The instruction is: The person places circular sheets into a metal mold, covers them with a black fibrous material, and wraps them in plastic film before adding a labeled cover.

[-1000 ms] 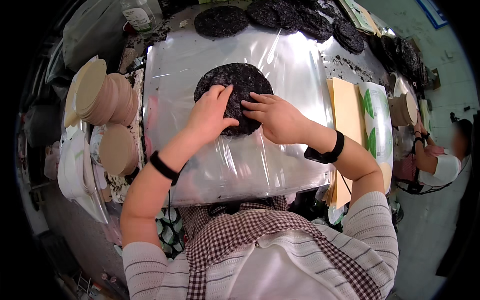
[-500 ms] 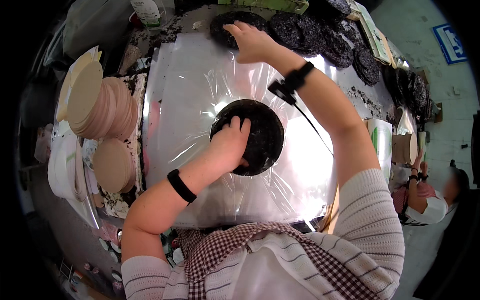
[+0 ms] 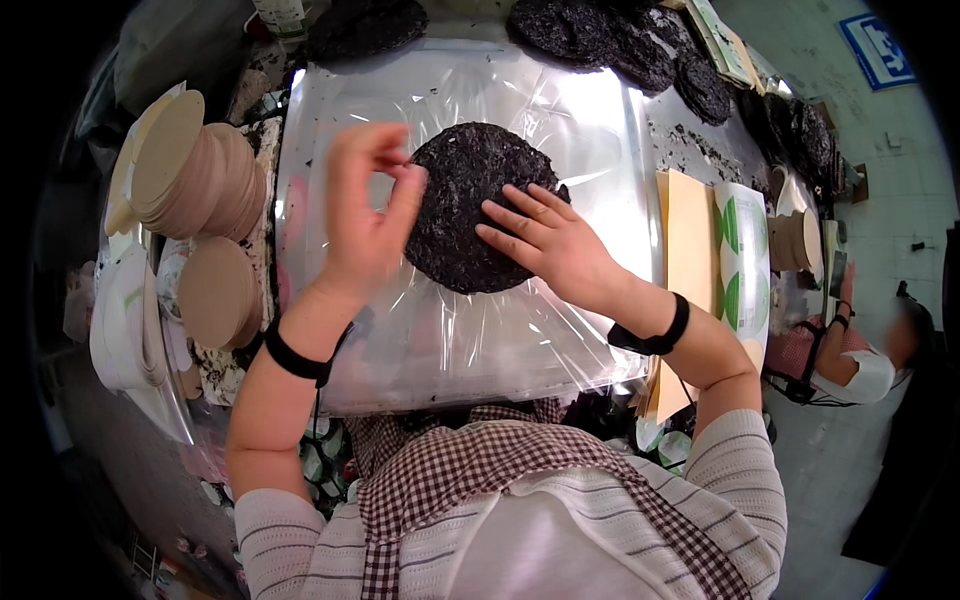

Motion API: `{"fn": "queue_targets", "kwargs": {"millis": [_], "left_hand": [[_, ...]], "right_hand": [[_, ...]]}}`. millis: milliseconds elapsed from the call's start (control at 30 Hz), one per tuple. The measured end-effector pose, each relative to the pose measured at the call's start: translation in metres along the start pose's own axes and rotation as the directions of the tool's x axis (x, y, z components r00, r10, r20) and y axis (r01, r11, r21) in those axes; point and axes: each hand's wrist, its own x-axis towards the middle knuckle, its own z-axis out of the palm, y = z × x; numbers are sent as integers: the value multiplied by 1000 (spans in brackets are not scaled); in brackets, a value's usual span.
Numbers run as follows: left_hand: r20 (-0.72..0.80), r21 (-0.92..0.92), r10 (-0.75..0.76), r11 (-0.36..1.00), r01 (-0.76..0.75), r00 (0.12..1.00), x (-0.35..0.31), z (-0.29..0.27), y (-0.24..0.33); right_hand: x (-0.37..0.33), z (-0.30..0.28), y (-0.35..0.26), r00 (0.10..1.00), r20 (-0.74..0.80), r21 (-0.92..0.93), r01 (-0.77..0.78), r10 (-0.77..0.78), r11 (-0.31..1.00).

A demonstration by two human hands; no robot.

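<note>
A round, rough-surfaced black disc (image 3: 475, 240), resembling a pressed sheet of dried seaweed, lies on wrinkled clear plastic film (image 3: 450, 350). My right hand (image 3: 560, 240) rests palm down on its right half, fingers spread. At the disc's upper left edge is my left hand (image 3: 370, 210), blurred, with thumb and index finger brought together in a pinch. Anything between those fingertips is too small to make out. The round dark hollow seen earlier in the film is hidden under the disc.
More black discs lie along the far side, one at far left (image 3: 365, 28) and stacks at far right (image 3: 590, 40). Round tan cards (image 3: 215, 290) are stacked at left. Tan sheets (image 3: 690, 230) and a green-and-white label sheet (image 3: 742, 250) stand at right. Another person (image 3: 850, 360) is farther right.
A black disc now covers the dark hollow. My right hand has come back from the far discs onto it. My left hand has lifted out of the hollow to the disc's left edge.
</note>
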Motion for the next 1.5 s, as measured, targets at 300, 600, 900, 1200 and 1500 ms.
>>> {"fn": "queue_targets", "kwargs": {"millis": [300,600,900,1200,1500], "left_hand": [[644,585,-435,810,-39,629,-20,63,-24],[545,343,-238,938,45,804,-29,50,-38],[722,540,-333,819,-194,606,-29,77,-35],[411,123,-147,987,105,900,-17,50,-8],[267,604,-11,781,-158,964,-125,14,42]], "right_hand": [[47,23,27,886,378,260,-380,269,887],[-44,24,111,776,-407,541,-220,482,811],[-82,42,35,546,-349,903,-21,762,429],[-45,84,-11,837,-540,44,-79,90,996],[16,81,10,957,-285,180,-9,61,984]]}}
